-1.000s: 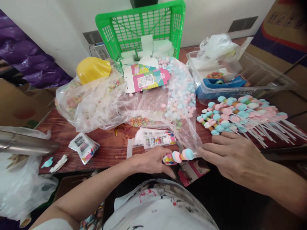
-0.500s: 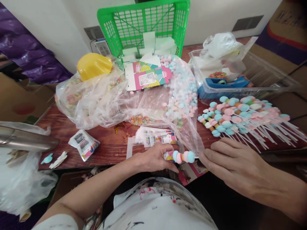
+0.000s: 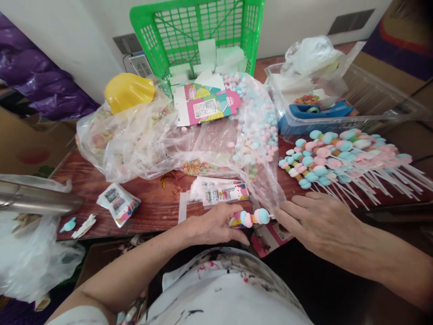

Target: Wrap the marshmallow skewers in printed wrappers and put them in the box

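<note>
A blue and pink candy skewer [image 3: 254, 217] lies level at the table's front edge, its left end inside a small printed wrapper [image 3: 236, 219]. My left hand [image 3: 223, 223] is closed round that wrapper. At the skewer's right end, my right hand [image 3: 309, 223] pinches its stick, which shows only as a short white piece by the fingertips. Just behind my left hand is a stack of flat printed wrappers [image 3: 221, 192]. Many candy skewers with white sticks [image 3: 345, 158] lie piled behind my right hand.
Clear bags of candies [image 3: 125, 140] cover the table's middle, with printed cards [image 3: 206, 106] on top. Behind stand a green basket [image 3: 203, 22] and a clear tub [image 3: 372, 117] with a blue tape dispenser [image 3: 318, 113]. A card stack [image 3: 119, 203] and steel flask [image 3: 37, 197] are left.
My right hand has moved a little left, and the skewer sits slightly farther into the wrapper. My left hand has kept its hold.
</note>
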A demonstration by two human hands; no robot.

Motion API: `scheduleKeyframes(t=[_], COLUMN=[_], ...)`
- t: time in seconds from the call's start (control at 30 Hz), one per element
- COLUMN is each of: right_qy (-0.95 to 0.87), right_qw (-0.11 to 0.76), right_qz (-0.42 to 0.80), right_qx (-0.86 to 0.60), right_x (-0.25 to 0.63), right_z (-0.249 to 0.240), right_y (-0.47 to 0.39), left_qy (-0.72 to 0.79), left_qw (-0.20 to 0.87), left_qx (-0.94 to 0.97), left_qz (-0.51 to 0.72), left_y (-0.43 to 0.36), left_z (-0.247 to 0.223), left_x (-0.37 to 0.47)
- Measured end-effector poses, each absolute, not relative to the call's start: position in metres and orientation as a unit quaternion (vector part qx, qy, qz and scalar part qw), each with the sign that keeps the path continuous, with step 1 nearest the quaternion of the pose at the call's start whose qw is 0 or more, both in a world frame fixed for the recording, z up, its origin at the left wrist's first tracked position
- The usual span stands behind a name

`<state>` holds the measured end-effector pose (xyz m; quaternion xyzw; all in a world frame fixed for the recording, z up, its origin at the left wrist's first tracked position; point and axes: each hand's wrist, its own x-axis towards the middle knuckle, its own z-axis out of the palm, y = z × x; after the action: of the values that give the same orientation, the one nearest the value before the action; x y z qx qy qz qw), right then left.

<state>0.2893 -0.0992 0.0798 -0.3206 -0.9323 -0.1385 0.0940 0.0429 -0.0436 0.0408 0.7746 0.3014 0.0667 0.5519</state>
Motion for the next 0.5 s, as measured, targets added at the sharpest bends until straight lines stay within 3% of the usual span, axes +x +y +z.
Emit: scheduleKeyframes(t=[0.23, 0.5], right_qy=[-0.947, -0.945], right_qw=[0.103, 0.092], right_qz=[-0.057, -0.121], right_qx=[-0.298, -0.29], right_x=[0.286, 0.267], right_z=[0.081, 0.073], right_y=[-0.1, -0.097], left_qy=[0.292, 0.308], left_qw=[0.558, 0.54], left_qx=[0.776, 0.783], left_qz=[0.017, 0.013], left_y=[-0.042, -0.04], left_z=[0.044, 0.039], left_x=[0.048, 0.046])
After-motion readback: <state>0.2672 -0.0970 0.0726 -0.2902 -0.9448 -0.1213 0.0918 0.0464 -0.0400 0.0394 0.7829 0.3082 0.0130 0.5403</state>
